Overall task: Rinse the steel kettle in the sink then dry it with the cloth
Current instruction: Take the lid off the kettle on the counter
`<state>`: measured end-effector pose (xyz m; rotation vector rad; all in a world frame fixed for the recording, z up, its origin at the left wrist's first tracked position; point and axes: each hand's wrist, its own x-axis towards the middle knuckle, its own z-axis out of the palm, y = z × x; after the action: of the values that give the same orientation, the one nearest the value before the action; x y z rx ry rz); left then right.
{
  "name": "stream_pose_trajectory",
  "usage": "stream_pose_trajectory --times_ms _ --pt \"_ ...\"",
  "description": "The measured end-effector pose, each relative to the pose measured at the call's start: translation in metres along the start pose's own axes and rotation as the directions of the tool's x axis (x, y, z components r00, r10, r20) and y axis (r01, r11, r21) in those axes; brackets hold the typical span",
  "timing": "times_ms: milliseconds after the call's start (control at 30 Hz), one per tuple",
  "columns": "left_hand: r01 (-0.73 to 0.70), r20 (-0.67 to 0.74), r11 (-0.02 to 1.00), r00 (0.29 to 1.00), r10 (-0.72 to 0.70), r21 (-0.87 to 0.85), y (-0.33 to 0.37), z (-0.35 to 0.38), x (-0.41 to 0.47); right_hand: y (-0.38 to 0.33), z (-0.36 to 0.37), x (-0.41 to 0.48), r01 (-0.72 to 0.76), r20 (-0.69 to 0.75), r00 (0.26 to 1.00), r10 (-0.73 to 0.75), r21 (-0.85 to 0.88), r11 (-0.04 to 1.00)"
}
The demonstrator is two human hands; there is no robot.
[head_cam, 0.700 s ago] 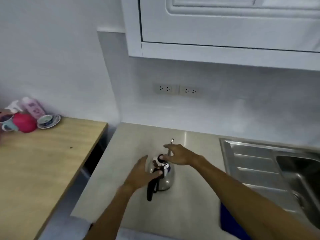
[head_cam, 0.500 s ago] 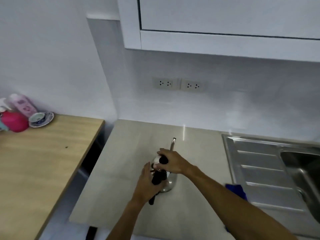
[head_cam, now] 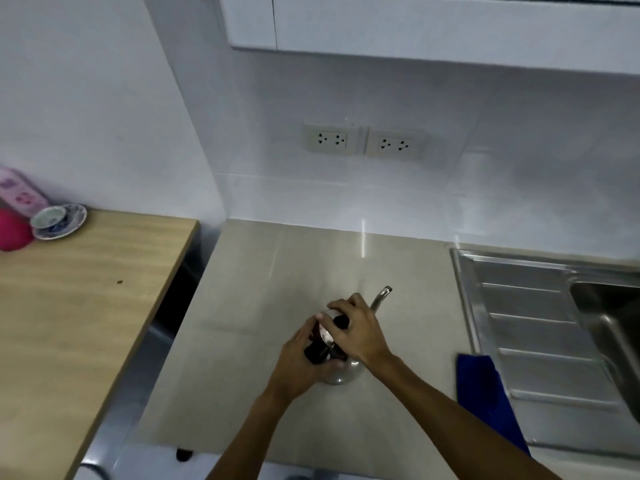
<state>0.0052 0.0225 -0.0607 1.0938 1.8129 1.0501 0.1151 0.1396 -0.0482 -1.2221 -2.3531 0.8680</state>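
A small steel kettle (head_cam: 341,374) with a black handle and a thin spout stands on the beige counter (head_cam: 263,306). My left hand (head_cam: 299,358) is wrapped around the black handle. My right hand (head_cam: 356,327) grips the lid, with its black knob, from above; the lid looks tilted up off the kettle's mouth. A blue cloth (head_cam: 485,389) lies on the counter at the sink's left edge. The steel sink (head_cam: 540,327), with a ribbed drainboard and a basin, is at the right.
A wooden table (head_cam: 69,306) stands to the left across a gap, with a cup on a saucer (head_cam: 57,220), a pink bottle (head_cam: 20,195) and a pink round thing (head_cam: 12,232). Wall sockets (head_cam: 363,142) and a white cabinet (head_cam: 415,26) are above.
My left hand has closed on the kettle's handle and my right hand has closed over the lid. The view has tilted down and shifted, and the blue cloth shows more fully.
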Motion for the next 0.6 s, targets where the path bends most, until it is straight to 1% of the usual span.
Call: stream_pose_trajectory --times_ms 33,100,233,333,467,500,533,567,600 --pt "-0.018 -0.003 1.000 1.000 0.018 0.010 0.000 -0.001 0.000 0.000 0.002 -0.001 0.006 -0.009 1.000 -0.005 0.060 0.998" --pt "-0.047 -0.005 0.999 0.999 0.047 0.012 0.000 0.000 0.001 0.001 0.004 -0.001 0.032 -0.046 0.999 -0.027 0.105 0.994" --pt "-0.047 0.004 0.999 0.999 0.047 0.003 -0.002 0.000 0.000 0.000 0.008 -0.002 0.066 -0.093 0.994 -0.059 0.073 0.995" --pt "-0.061 0.011 0.998 0.998 0.061 0.014 -0.005 0.000 0.001 0.000 0.008 -0.001 0.068 -0.109 0.992 -0.059 0.084 0.994" --pt "-0.040 0.012 0.999 0.999 0.040 0.008 -0.010 0.000 0.002 -0.001 0.009 -0.001 0.060 -0.092 0.994 -0.052 0.085 0.995" --pt "-0.036 0.008 0.999 0.999 0.036 0.007 -0.010 0.000 0.002 -0.003 0.008 0.000 0.040 -0.078 0.996 -0.032 0.101 0.994" --pt "-0.037 0.001 0.999 0.999 0.037 0.007 -0.009 -0.001 0.001 -0.004 0.004 0.001 -0.015 -0.045 0.999 0.022 0.146 0.989" --pt "-0.046 -0.004 0.999 0.999 0.046 0.006 -0.007 -0.001 0.000 -0.005 0.000 0.004 -0.100 0.003 0.995 0.102 0.230 0.968" --pt "-0.057 -0.009 0.998 0.998 0.057 0.005 -0.005 -0.001 0.000 -0.006 -0.006 0.008 -0.194 0.078 0.981 0.178 0.325 0.926"
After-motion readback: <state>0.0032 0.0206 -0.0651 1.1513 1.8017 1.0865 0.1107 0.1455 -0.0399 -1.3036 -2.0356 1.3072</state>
